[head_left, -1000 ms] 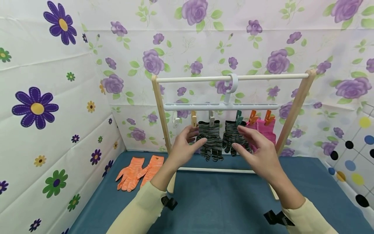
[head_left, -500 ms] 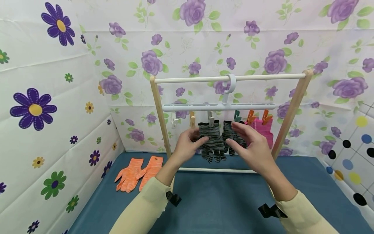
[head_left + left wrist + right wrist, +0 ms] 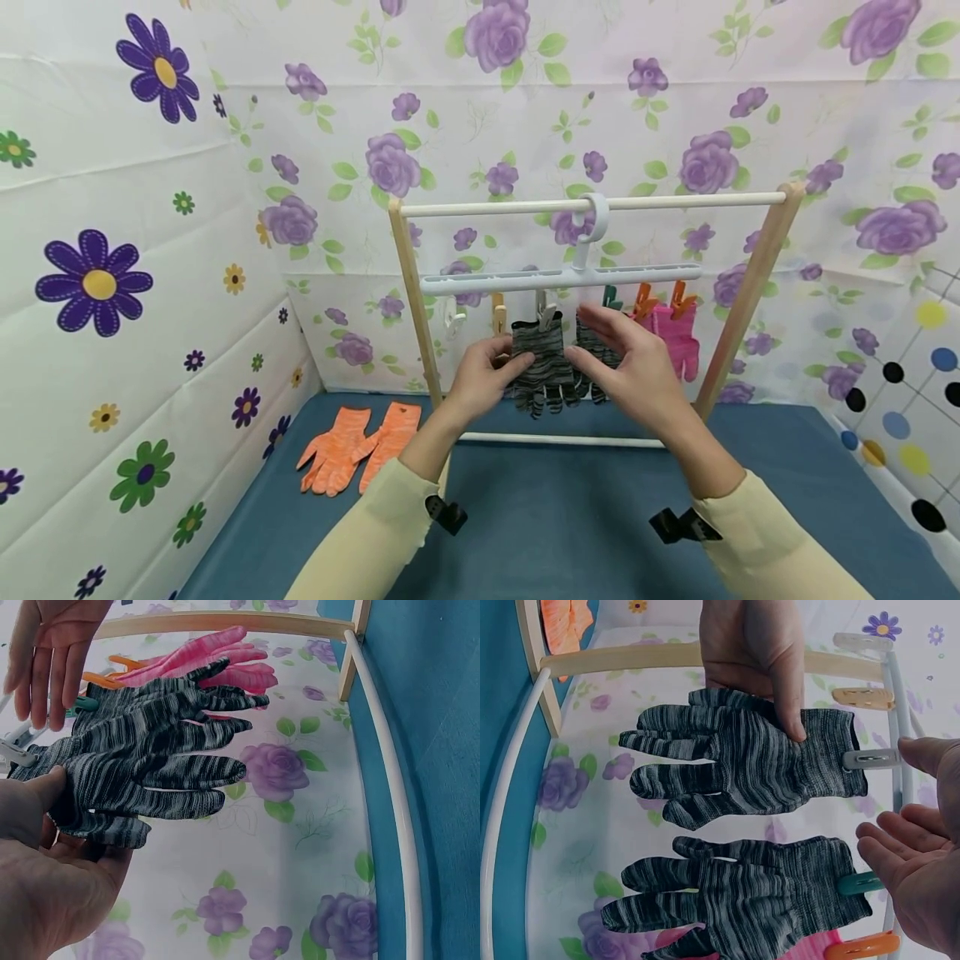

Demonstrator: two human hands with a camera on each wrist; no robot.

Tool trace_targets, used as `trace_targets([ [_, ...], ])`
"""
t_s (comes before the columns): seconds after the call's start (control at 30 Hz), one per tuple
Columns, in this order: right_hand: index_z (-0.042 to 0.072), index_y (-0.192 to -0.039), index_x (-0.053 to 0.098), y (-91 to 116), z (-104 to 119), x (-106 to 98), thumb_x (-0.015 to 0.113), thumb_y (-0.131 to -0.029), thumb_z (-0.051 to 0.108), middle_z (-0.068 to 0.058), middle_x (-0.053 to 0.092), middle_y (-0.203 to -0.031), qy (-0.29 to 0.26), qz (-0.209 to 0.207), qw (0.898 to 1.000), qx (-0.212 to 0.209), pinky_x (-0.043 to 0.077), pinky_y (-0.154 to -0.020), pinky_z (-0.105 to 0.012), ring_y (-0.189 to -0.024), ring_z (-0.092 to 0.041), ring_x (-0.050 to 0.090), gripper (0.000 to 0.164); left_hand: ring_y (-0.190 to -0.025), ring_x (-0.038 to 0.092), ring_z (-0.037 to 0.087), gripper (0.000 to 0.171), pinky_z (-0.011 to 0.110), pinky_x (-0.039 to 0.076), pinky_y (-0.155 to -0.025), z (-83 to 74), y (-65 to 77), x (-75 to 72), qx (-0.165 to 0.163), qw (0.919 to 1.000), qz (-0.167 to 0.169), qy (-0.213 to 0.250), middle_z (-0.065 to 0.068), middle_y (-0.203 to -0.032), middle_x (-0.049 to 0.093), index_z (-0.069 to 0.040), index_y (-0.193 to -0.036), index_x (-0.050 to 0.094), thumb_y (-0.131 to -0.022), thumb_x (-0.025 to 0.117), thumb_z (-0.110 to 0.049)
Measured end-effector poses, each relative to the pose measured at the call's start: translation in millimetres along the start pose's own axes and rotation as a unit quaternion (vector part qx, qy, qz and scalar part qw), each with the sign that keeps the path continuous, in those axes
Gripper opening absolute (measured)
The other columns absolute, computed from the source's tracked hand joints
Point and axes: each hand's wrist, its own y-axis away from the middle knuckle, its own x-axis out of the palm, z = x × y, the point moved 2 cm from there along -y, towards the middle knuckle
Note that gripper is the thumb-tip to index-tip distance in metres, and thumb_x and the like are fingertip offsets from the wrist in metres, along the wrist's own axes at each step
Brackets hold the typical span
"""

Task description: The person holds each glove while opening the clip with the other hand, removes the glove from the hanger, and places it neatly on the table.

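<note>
Two black-and-grey striped knit gloves hang by their cuffs from a white hanger (image 3: pixel 495 283). My left hand (image 3: pixel 483 375) pinches the left glove (image 3: pixel 757 750), thumb on its near face and fingers behind it. A grey clothespin (image 3: pixel 871 758) clips this glove's cuff. Beside it, a green clothespin (image 3: pixel 860 883) holds the right glove (image 3: pixel 750 900). My right hand (image 3: pixel 633 358) holds nothing; its fingers are spread and loosely bent in front of the right glove. In the right wrist view, the right thumb tip is right at the grey clothespin's outer end.
The hanger hooks onto the white top bar (image 3: pixel 675 201) of a wooden-sided rack (image 3: pixel 757 283). Pink gloves (image 3: pixel 675 337) hang at the right under orange clothespins (image 3: pixel 681 300). A tan clothespin (image 3: pixel 498 315) and a white one hang at left. Orange gloves (image 3: pixel 337 450) lie on the blue tabletop.
My right hand has moved left, away from the pink gloves and closer to the grey clothespin. My left hand has come onto the left glove. The hanger's left end dips slightly.
</note>
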Motion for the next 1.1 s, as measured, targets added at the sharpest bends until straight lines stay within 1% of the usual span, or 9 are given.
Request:
trace_targets([
  [0.07, 0.007, -0.153, 0.055, -2.7, 1.0, 1.3, 0.080, -0.099, 0.023, -0.010, 0.059, -0.151, -0.005, 0.005, 1.000, 0.004, 0.048, -0.109, -0.043, -0.139, -0.027, 0.058, 0.062, -0.068, 0.053, 0.017, 0.018, 0.032, 0.042, -0.063, -0.5, 0.8, 0.6, 0.000, 0.9999, 0.009, 0.010, 0.007, -0.089, 0.056, -0.002, -0.100, 0.066, -0.108, 0.067, -0.017],
  [0.1, 0.007, -0.153, 0.055, -4.1, 1.5, 1.9, 0.080, -0.099, 0.023, -0.010, 0.059, -0.152, -0.010, 0.008, 1.000, 0.007, 0.048, -0.109, -0.043, -0.139, -0.027, 0.057, 0.062, -0.072, 0.056, 0.016, 0.018, 0.031, 0.043, -0.064, -0.8, 1.4, 0.8, -0.002, 0.9998, 0.013, 0.014, 0.007, -0.092, 0.057, -0.001, -0.101, 0.066, -0.108, 0.066, -0.018],
  [0.3, 0.009, -0.156, 0.052, -13.3, 2.7, 6.1, 0.077, -0.102, 0.029, -0.008, 0.057, -0.154, -0.044, 0.032, 0.998, 0.030, 0.048, -0.110, -0.047, -0.141, -0.026, 0.055, 0.063, -0.104, 0.068, 0.013, 0.022, 0.031, 0.053, -0.080, -3.8, 6.2, 0.5, -0.011, 0.9991, 0.034, 0.021, 0.007, -0.116, 0.067, -0.004, -0.121, 0.072, -0.109, 0.065, -0.020],
  [0.33, 0.008, -0.156, 0.051, -15.1, 2.7, 6.9, 0.076, -0.102, 0.029, -0.009, 0.056, -0.154, -0.053, 0.037, 0.997, 0.033, 0.047, -0.111, -0.048, -0.142, -0.027, 0.054, 0.064, -0.102, 0.067, 0.012, 0.021, 0.030, 0.053, -0.080, -4.2, 6.9, 0.5, -0.012, 0.9989, 0.039, 0.023, 0.007, -0.117, 0.067, -0.004, -0.121, 0.072, -0.109, 0.065, -0.021],
  [0.4, 0.006, -0.157, 0.049, -19.1, 2.1, 9.0, 0.075, -0.103, 0.028, -0.011, 0.055, -0.155, -0.078, 0.048, 0.995, 0.041, 0.045, -0.113, -0.047, -0.143, -0.028, 0.053, 0.064, -0.083, 0.064, 0.014, 0.021, 0.030, 0.051, -0.072, -4.7, 8.0, 0.7, -0.012, 0.9979, 0.051, 0.037, 0.008, -0.109, 0.067, -0.003, -0.119, 0.071, -0.110, 0.064, -0.020],
  [0.57, 0.004, -0.156, 0.050, -27.3, 0.3, 14.7, 0.073, -0.105, 0.022, -0.012, 0.055, -0.153, -0.139, 0.065, 0.987, 0.053, 0.048, -0.110, -0.044, -0.139, -0.029, 0.056, 0.059, -0.052, 0.038, 0.015, 0.020, 0.030, 0.037, -0.054, -3.5, 9.7, 1.5, -0.016, 0.9966, 0.064, 0.050, 0.005, -0.077, 0.050, -0.002, -0.103, 0.065, -0.110, 0.063, -0.021],
  [0.67, 0.003, -0.155, 0.052, -30.0, -0.2, 17.0, 0.071, -0.105, 0.022, -0.012, 0.057, -0.152, -0.153, 0.067, 0.984, 0.055, 0.053, -0.105, -0.038, -0.136, -0.028, 0.059, 0.056, -0.049, 0.036, 0.014, 0.022, 0.029, 0.035, -0.052, -3.2, 10.4, 1.7, -0.014, 0.9964, 0.066, 0.051, 0.003, -0.071, 0.044, -0.002, -0.099, 0.063, -0.110, 0.063, -0.021],
  [0.83, 0.004, -0.151, 0.058, -32.9, -0.7, 20.4, 0.067, -0.108, 0.022, -0.012, 0.064, -0.144, -0.176, 0.063, 0.981, 0.045, 0.054, -0.101, -0.028, -0.131, -0.026, 0.063, 0.047, -0.049, 0.036, 0.014, 0.021, 0.029, 0.036, -0.053, -5.2, 10.9, 1.6, -0.011, 0.9950, 0.075, 0.065, 0.003, -0.074, 0.048, 0.002, -0.110, 0.067, -0.110, 0.062, -0.019],
  [1.1, 0.004, -0.141, 0.066, -36.3, 0.2, 24.7, 0.063, -0.110, 0.020, -0.012, 0.073, -0.131, -0.249, 0.067, 0.965, 0.039, 0.048, -0.109, -0.032, -0.131, -0.023, 0.062, 0.035, -0.049, 0.036, 0.013, 0.021, 0.029, 0.035, -0.053, -6.6, 11.1, 0.5, -0.002, 0.9942, 0.082, 0.070, 0.003, -0.076, 0.050, 0.003, -0.116, 0.069, -0.111, 0.061, -0.016],
])
